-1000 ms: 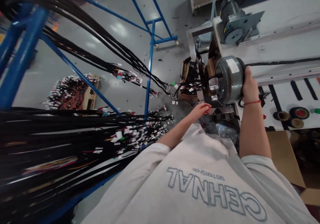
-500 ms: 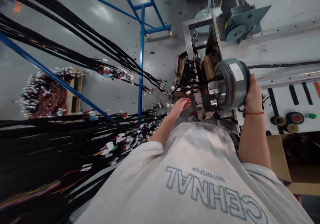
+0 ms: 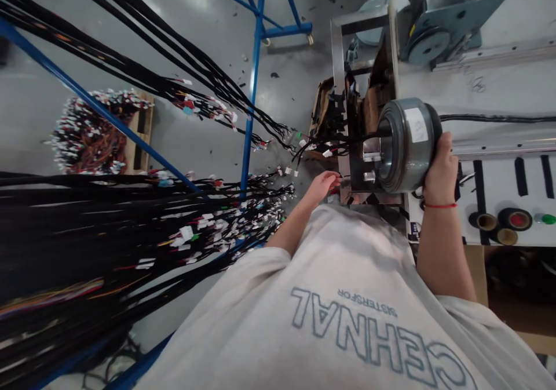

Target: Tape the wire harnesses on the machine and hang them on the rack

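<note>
Black wire harnesses hang thick over the blue rack on my left, white plugs dangling, and the white surface runs off to my right. At its end, beside the metal frame, my right hand is clamped round the back of the grey motor, holding it up in the air. My left hand reaches with fingers loosely curled to the thin black leads below the motor, though I cannot tell whether it grips one, and tape rolls sit past my right wrist.
</note>
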The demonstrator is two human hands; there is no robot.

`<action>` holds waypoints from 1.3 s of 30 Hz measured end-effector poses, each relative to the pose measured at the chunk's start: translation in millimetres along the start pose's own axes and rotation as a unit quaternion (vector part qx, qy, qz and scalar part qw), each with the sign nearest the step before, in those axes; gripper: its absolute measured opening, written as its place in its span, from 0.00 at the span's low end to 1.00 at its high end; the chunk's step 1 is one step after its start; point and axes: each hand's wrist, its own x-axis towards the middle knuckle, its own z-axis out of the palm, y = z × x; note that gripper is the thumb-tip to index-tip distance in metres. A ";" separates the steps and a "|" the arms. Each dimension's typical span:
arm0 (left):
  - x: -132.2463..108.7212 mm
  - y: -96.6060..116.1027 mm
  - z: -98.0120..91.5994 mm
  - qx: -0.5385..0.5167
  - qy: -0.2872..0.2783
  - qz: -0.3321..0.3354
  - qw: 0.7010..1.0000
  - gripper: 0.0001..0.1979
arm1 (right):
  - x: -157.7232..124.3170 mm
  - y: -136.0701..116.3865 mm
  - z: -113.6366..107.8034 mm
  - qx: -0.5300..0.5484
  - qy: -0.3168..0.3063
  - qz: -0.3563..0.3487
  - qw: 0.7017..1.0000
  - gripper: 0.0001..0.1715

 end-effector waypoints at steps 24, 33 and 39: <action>11.5 2.8 72.1 0.047 -0.125 0.018 0.991 0.15 | -3.1 -2.2 -1.2 -0.013 -0.017 0.008 1.000 0.30; 36.1 40.8 86.0 -0.021 -0.109 0.054 0.992 0.16 | -7.4 -1.9 -2.9 -0.001 -0.015 0.021 1.000 0.30; 38.2 52.8 77.8 0.056 -0.117 0.026 0.991 0.17 | -6.7 -1.8 -2.7 0.004 -0.013 0.016 1.000 0.31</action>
